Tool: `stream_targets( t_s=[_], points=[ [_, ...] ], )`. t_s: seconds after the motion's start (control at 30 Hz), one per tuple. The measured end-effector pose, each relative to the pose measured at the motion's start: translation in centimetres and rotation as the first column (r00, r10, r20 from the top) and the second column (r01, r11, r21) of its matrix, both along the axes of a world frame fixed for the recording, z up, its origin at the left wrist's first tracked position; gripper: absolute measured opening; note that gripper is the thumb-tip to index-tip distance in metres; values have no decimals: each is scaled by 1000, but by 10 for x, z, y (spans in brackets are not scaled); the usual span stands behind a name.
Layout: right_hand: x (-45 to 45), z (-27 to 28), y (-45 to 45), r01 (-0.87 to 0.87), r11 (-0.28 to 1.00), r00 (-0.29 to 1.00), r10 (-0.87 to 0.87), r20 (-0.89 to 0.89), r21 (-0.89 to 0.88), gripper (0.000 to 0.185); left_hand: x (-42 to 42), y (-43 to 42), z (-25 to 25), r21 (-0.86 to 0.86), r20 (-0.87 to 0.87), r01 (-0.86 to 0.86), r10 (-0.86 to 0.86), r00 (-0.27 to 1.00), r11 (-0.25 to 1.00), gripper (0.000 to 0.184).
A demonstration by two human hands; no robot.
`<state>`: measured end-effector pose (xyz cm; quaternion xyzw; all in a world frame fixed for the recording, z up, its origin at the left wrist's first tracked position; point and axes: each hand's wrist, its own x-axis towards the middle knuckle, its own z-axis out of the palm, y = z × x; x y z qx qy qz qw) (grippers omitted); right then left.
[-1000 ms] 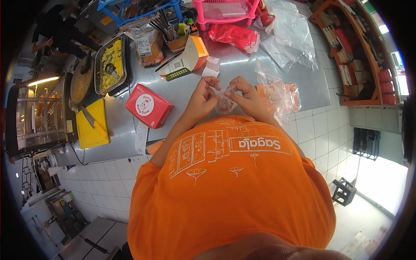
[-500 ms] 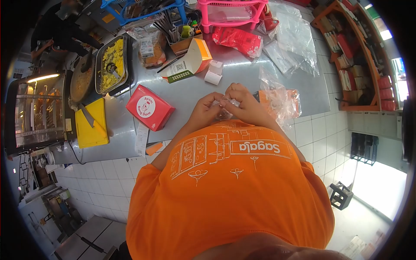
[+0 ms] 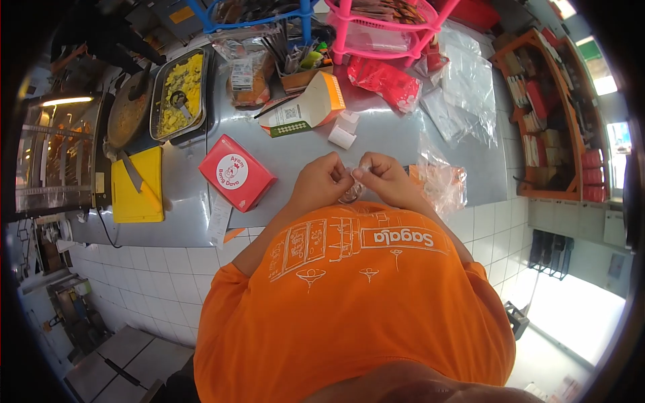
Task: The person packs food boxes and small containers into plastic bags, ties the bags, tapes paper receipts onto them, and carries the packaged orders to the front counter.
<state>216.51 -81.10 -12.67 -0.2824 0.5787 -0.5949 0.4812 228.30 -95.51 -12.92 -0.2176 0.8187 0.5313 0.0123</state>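
Note:
My left hand (image 3: pixel 324 180) and my right hand (image 3: pixel 385 177) meet close to my shirt, at the near edge of the steel table (image 3: pixel 282 158). Both are closed, fingertips pinching the upper part of a small clear plastic bag (image 3: pixel 351 193). The bag hangs just below the fingers; what it contains cannot be made out. To the left of my hands stands a closed red box (image 3: pixel 236 173) with a round white label. Beyond the hands lies a small white paper roll (image 3: pixel 343 130). Near my right hand is crumpled clear plastic with orange packaging (image 3: pixel 440 185).
Leftward are a tray of yellow food (image 3: pixel 180 94), a yellow cutting board (image 3: pixel 138 185) with a knife (image 3: pixel 140 181), and a glass-fronted cabinet (image 3: pixel 57 158). An open carton (image 3: pixel 306 107), red packet (image 3: pixel 386 82) and pink rack (image 3: pixel 386 43) sit farther back. Another person (image 3: pixel 101 33) stands far left.
The view has shifted slightly, so table items appear a little moved. My hands have drawn slightly apart, with the plastic bag's top still pinched between them.

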Motion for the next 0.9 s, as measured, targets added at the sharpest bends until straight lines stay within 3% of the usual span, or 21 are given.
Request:
stream_targets(
  t_s=[0.1,0.17,0.2,0.27,0.3,0.33,0.37,0.4,0.43,0.5,0.57,0.63,0.73,0.83,0.9],
  points=[
    [-4,12,-6,-139,970,932,197,-305,202,23,-2,-3,-3,-139,-126,-140,123,984,980,13],
    [-14,19,-14,-196,920,852,332,-405,340,17,-5,-17,-18,-337,-435,-65,-94,895,939,8],
    [-22,11,-16,-286,909,878,376,-296,304,18,-7,-23,-26,-438,-551,-53,-222,804,897,7],
    [-43,-12,-21,-445,872,882,467,-72,203,21,-7,-30,-38,-327,-543,204,-360,759,923,6],
    [-53,-6,-27,-476,855,867,495,-52,206,22,-5,-31,-40,-267,-545,330,-424,723,906,10],
    [-65,3,-35,-507,836,851,524,-32,207,22,-3,-29,-38,51,-546,380,-293,785,924,9],
    [-79,11,-45,-539,816,833,554,-14,208,23,1,-24,-33,362,-503,388,-172,847,848,10],
    [-96,9,-54,-457,847,848,507,-155,273,23,4,-21,-29,636,-421,355,-77,904,685,10],
    [-113,9,-68,-364,874,838,458,-297,321,24,5,-21,-25,664,-413,312,-15,911,679,14],
    [-137,20,-107,12,920,849,198,-490,391,30,6,-22,-19,718,-387,227,106,916,658,23],
    [-160,17,-147,145,940,860,35,-510,308,31,7,-27,-24,765,-365,237,99,926,599,31],
    [-181,0,-190,200,958,632,34,-774,205,34,8,-28,-31,772,-382,251,110,918,585,36],
    [-186,-15,-238,313,867,544,171,-822,388,33,10,-26,-39,750,-425,248,158,892,613,34],
    [-197,-53,-263,425,884,438,-11,-899,196,31,17,-29,-39,756,-342,185,138,930,628,29],
    [-200,-61,-267,418,896,438,-57,-897,147,29,21,-32,-30,776,-281,135,145,949,616,27]
  ],
)
